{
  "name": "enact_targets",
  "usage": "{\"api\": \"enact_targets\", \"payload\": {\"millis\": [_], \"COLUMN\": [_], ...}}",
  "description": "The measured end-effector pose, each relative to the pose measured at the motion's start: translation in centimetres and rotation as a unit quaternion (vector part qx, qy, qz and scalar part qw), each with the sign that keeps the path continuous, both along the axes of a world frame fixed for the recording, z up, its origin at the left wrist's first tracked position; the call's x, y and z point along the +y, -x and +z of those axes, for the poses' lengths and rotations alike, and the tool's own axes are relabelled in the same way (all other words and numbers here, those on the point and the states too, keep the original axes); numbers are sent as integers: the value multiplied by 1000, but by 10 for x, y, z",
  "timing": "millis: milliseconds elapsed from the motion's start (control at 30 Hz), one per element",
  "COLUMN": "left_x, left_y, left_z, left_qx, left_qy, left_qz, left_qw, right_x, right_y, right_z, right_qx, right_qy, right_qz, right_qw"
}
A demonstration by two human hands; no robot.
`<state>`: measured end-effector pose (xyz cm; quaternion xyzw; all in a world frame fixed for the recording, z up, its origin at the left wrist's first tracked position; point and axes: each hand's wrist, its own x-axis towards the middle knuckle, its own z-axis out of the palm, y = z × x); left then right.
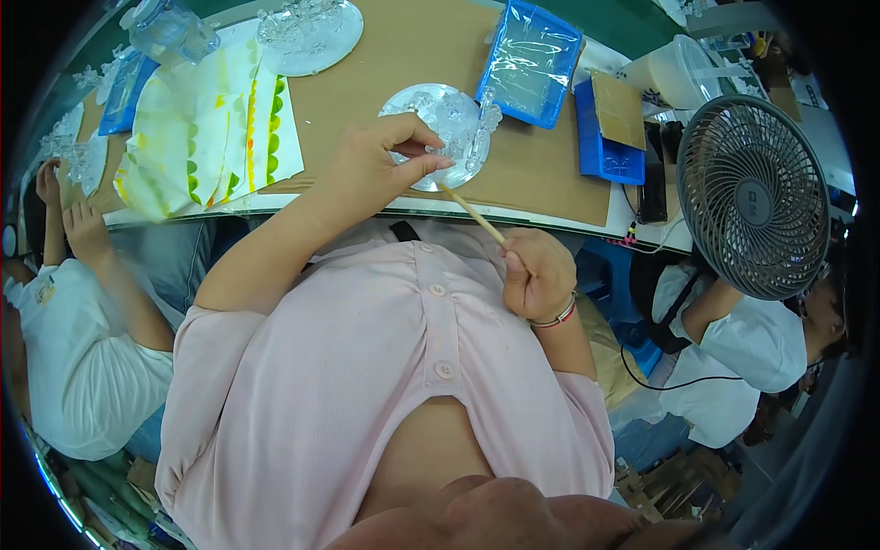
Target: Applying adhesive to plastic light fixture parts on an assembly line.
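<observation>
My left hand reaches over a round, pale dish near the table's front edge. Its thumb and fingers close in a pinch at a small transparent piece, partly hidden by the fingertips. Several transparent pieces lie in the dish, and a cluster of them sits at its right rim. My right hand, in front of the table edge, is closed around a thin wooden stick. The stick slants up and left, its tip just below the left fingertips.
A second dish of transparent pieces stands at the back, beside patterned cloth and a plastic jar. Blue trays, a lidded tub and a fan are on the right. People sit on both sides.
</observation>
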<state>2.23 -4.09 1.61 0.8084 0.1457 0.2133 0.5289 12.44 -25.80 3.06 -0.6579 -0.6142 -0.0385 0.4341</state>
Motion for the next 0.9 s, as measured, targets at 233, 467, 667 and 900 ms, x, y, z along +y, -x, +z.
{"api": "enact_targets", "payload": {"millis": [233,467,667,900], "left_x": [0,-2,-3,-1], "left_y": [1,2,4,-3], "left_z": [7,8,7,8], "left_qx": [22,51,58,63], "left_qy": [7,4,2,10], "left_qz": [-2,-1,9,1], "left_qw": [1000,999,998,998], "right_x": [0,5,-1,-2], "right_y": [-6,-35,-33,-11], "right_z": [-7,-17,-16,-10], "right_qx": [16,49,15,68], "right_qy": [-33,-33,-40,-34], "right_qz": [-18,-160,-138,-63], "right_qw": [999,985,990,995]}}
